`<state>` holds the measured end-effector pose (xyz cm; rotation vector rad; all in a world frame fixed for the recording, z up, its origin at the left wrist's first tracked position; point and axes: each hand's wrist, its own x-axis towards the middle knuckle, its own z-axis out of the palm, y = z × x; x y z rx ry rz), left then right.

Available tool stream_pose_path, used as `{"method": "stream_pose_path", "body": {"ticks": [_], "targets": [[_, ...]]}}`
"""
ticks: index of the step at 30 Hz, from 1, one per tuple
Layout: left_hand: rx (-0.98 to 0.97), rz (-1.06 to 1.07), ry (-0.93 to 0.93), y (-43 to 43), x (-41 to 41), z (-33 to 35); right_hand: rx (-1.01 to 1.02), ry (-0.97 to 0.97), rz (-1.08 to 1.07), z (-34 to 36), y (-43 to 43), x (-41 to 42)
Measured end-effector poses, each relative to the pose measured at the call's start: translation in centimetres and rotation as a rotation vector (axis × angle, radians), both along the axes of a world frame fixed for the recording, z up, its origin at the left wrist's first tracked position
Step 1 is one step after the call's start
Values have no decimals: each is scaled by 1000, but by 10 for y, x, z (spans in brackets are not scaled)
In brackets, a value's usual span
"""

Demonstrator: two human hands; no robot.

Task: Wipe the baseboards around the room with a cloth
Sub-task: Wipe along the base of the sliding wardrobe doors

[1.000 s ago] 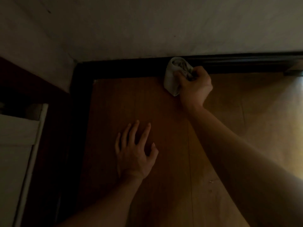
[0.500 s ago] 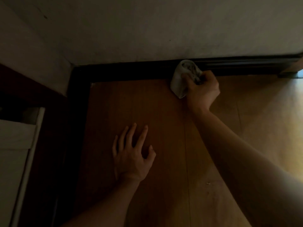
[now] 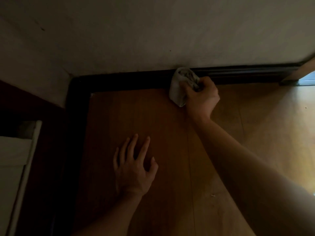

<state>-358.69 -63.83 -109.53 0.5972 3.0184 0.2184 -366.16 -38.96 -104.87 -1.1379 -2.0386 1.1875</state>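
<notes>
While the left hand (image 3: 134, 169) lies flat on the wooden floor (image 3: 119, 116) with its fingers straight and spread, holding nothing, the right hand (image 3: 202, 97) is clenched round a bunched pale cloth (image 3: 177, 91). The cloth's upper end presses against the dark baseboard (image 3: 127, 80) where it meets the wall (image 3: 153, 31), and its lower end hangs down to touch the floor just left of the fist.

Compared with 1.0 s ago, the cloth and the right hand sit a little further right along the baseboard, further from the room corner (image 3: 75, 79) and closer to the door frame (image 3: 289, 79). Against the frame from 0.5 s ago the shift is too slight to tell. The grasp itself is unchanged: the same fist, with crumpled folds showing between thumb and fingers.

The left hand has kept its place and its spread on the boards in all 3 frames.

At the right edge a bright gap (image 3: 306, 79) beside the door frame now shows more widely than before, and its light falls across the floor. A white panel (image 3: 13, 159) stands in shadow at the left, and a small pale speck (image 3: 213, 195) lies on the floor under the right forearm.
</notes>
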Motion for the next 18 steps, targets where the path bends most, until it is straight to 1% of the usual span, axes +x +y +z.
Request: {"method": "stream_pose_path", "body": {"ticks": [3, 5, 10, 15, 18], "targets": [[7, -2, 2, 1, 0, 0, 31, 1, -95, -3, 27, 16], [11, -2, 3, 2, 0, 1, 40, 1, -120, -5, 33, 18], [13, 0, -1, 2, 0, 0, 32, -9, -54, -6, 23, 9], [-2, -11, 6, 1, 0, 1, 103, -29, -109, -7, 42, 22], [-12, -11, 0, 1, 0, -1, 149, -53, -40, -6, 40, 20]]}}
